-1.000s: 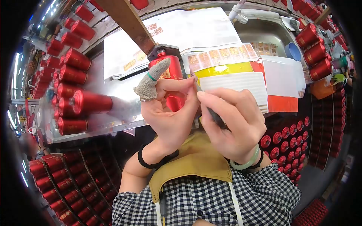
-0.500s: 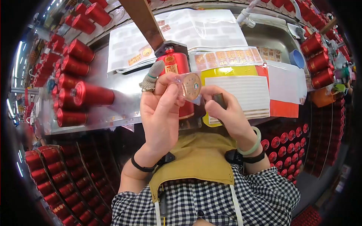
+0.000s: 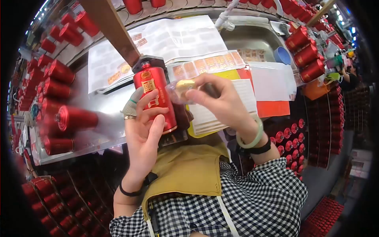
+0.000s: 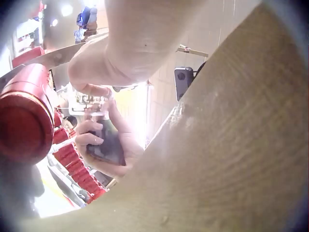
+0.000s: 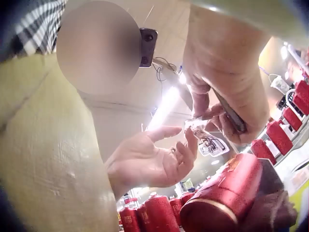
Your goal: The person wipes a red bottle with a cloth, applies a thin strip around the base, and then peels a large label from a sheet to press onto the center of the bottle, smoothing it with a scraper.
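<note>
Gold sticker (image 3: pixel 184 85) first: it's pinched between thumb and fingers of the right grip (image 3: pixel 223 100), up in the air just right of the red bottle (image 3: pixel 160 85). My guess is they've got it near the edge so most of it stays uncovered. Same grip also has a dark tool (image 4: pixel 107 145) tucked along the palm, probably to save putting it down. Left grip (image 3: pixel 141 128) is loose with nothing in it, fingers across the bottle in the head view; can't tell if they touch it or the sticker. Bottle lies in a dark holder (image 3: pixel 160 63), neck pointing far, label up, likely so it won't roll. Gold labels (image 3: pixel 203 65) sit right on the tabletop (image 3: pixel 106 106), handy I'd say, and more bottles (image 3: pixel 79 118) crowd the left.
</note>
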The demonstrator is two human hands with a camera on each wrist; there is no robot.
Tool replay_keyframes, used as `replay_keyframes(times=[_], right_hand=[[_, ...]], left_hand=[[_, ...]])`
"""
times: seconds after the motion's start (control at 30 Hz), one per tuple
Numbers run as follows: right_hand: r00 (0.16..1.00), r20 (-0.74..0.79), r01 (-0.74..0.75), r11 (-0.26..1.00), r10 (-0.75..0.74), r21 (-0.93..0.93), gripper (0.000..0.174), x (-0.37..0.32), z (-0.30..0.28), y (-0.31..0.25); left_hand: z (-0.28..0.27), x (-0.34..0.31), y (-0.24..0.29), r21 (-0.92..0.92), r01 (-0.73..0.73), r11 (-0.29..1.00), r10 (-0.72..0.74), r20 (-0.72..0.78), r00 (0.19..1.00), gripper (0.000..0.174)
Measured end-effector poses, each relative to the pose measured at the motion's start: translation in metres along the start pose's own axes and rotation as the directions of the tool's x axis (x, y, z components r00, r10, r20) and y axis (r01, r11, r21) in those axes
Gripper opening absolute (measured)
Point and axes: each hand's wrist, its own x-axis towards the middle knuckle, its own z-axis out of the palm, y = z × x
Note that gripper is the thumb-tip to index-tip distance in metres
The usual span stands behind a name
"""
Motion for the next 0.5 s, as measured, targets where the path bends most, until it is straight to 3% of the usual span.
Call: replay_keyframes(times=[0.03, 0.07, 0.1, 0.13, 0.17, 0.23, 0.27, 0.3, 0.33, 0.4, 0.47, 0.5], right_hand=[[0.969, -0.035, 0.220, 0.913, -0.246, -0.345, 0.015, 0.007, -0.015, -0.004], [0.947, -0.046, 0.233, 0.779, -0.317, -0.582, 0.012, 0.015, -0.038, -0.011], [0.898, -0.128, 0.200, 0.650, -0.421, -0.733, 0.009, 0.027, -0.067, -0.007], [0.833, -0.117, 0.221, 0.519, -0.541, -0.826, 0.010, 0.041, -0.101, -0.010], [0.810, -0.202, 0.102, 0.472, -0.551, -0.876, 0.011, 0.052, -0.124, -0.022], [0.716, -0.075, -0.068, 0.037, -0.695, -0.997, 0.013, 0.079, -0.198, -0.012], [0.755, -0.047, -0.165, -0.120, -0.654, -0.979, 0.015, 0.089, -0.230, -0.002], [0.819, -0.061, -0.168, -0.137, -0.571, -0.976, 0.014, 0.096, -0.257, 0.011], [0.820, -0.051, -0.159, -0.141, -0.570, -0.977, 0.014, 0.102, -0.282, 0.029], [0.942, -0.246, -0.296, -0.219, -0.229, -0.930, 0.015, 0.114, -0.320, 0.070], [0.931, -0.362, -0.358, -0.280, -0.038, -0.891, 0.018, 0.123, -0.329, 0.097], [0.936, -0.346, -0.341, -0.076, 0.062, -0.937, 0.020, 0.126, -0.331, 0.112]], left_hand=[[-0.002, 0.000, 0.002, 0.130, -0.005, 0.992, 0.004, 0.009, 1.000, 0.059], [-0.005, 0.000, 0.002, 0.124, -0.003, 0.992, 0.002, 0.008, 1.000, 0.059], [-0.011, 0.001, 0.002, 0.161, -0.003, 0.987, 0.004, -0.006, 1.000, 0.060], [-0.019, 0.001, 0.001, 0.198, -0.001, 0.980, 0.006, -0.022, 1.000, 0.062], [-0.026, 0.001, 0.000, 0.181, 0.014, 0.983, -0.005, -0.048, 0.999, 0.062], [-0.039, 0.001, -0.008, 0.211, 0.029, 0.977, -0.008, -0.100, 0.995, 0.061], [-0.045, 0.001, -0.011, 0.228, 0.029, 0.973, -0.002, -0.117, 0.993, 0.060], [-0.046, 0.000, -0.010, 0.224, 0.029, 0.974, 0.000, -0.125, 0.992, 0.060], [-0.047, -0.001, -0.009, 0.236, 0.058, 0.970, -0.025, -0.141, 0.990, 0.059], [-0.046, -0.002, -0.008, 0.242, 0.087, 0.966, -0.047, -0.168, 0.985, 0.059], [-0.045, -0.002, -0.010, 0.295, 0.079, 0.952, -0.031, -0.163, 0.986, 0.059], [-0.044, -0.001, -0.010, 0.296, 0.079, 0.952, -0.027, -0.174, 0.984, 0.059]])
